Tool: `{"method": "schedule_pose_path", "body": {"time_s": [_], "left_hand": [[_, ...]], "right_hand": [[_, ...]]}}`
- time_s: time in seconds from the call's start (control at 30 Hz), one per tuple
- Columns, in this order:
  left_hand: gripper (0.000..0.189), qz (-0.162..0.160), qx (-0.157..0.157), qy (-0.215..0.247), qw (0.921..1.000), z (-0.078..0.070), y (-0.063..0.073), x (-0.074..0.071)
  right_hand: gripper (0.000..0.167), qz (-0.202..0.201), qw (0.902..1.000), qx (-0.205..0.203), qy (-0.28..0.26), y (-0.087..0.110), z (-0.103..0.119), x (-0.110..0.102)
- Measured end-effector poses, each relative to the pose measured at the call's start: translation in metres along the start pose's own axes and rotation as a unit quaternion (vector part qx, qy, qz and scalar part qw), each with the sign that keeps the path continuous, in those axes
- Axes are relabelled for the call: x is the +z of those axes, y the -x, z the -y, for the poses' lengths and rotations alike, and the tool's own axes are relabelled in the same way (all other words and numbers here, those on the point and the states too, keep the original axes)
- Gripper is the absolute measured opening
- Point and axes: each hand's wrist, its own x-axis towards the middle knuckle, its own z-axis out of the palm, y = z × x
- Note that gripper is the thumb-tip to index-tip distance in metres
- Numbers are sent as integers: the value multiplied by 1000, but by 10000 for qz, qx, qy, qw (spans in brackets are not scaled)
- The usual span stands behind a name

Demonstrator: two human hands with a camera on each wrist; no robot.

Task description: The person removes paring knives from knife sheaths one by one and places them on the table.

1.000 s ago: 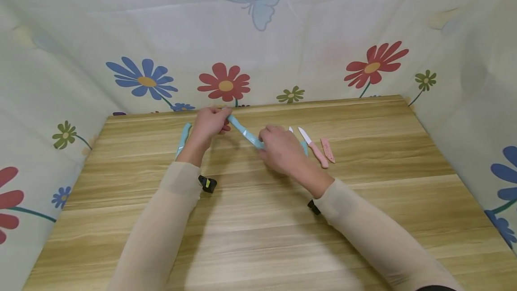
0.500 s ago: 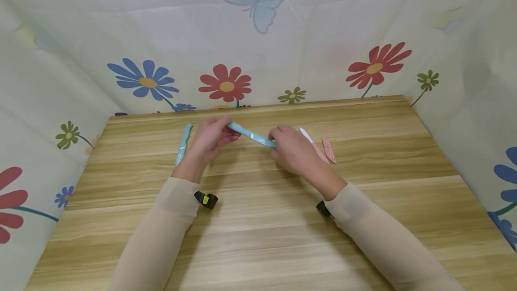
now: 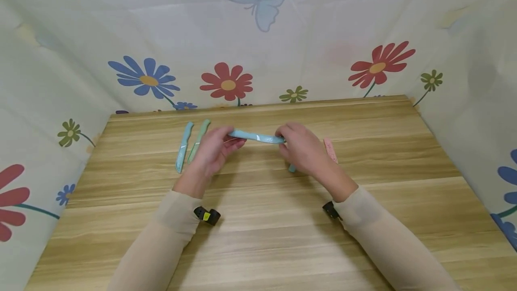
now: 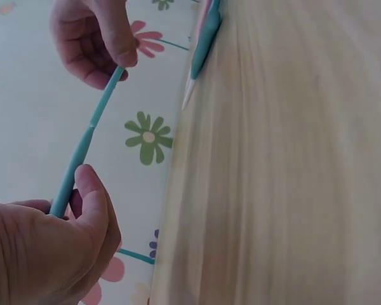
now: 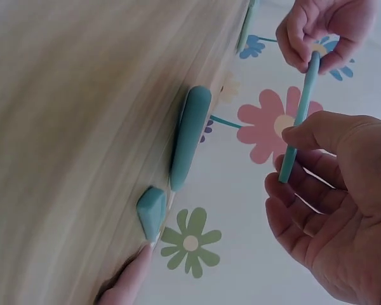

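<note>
A light blue knife in its sheath (image 3: pixel 258 137) is held level above the table between both hands. My left hand (image 3: pixel 212 152) pinches its handle end, also seen as the left hand (image 4: pixel 63 235) in the left wrist view. At the sheath end, my right hand (image 3: pixel 304 147) pinches with thumb and fingers; the right wrist view shows this right hand (image 5: pixel 349 184) from close by. Left of the hands lie a blue sheathed knife (image 3: pixel 184 147) and a green sheathed knife (image 3: pixel 198 145), the latter partly covered by my left hand.
A pink sheath (image 3: pixel 330 149) lies right of my right hand. Under that hand, a blue piece (image 3: pixel 292 168) shows partly. The right wrist view has a teal handle (image 5: pixel 190 136), a smaller teal piece (image 5: pixel 151 213) and a pink handle (image 5: pixel 128 279) on the table (image 5: pixel 82 127).
Both hands have come nearer and shifted right with the blue knife, which has turned from slanting to nearly level. The green knife has come into view beside my left hand.
</note>
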Motion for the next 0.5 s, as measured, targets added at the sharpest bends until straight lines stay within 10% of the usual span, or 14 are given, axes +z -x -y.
{"method": "schedule_pose_path", "body": {"time_s": [0.5], "left_hand": [[23, -104, -82, 944, 9954, 16, 14, 15]], "right_hand": [[25, -396, 9979, -459, 205, 7, -17, -3]]}}
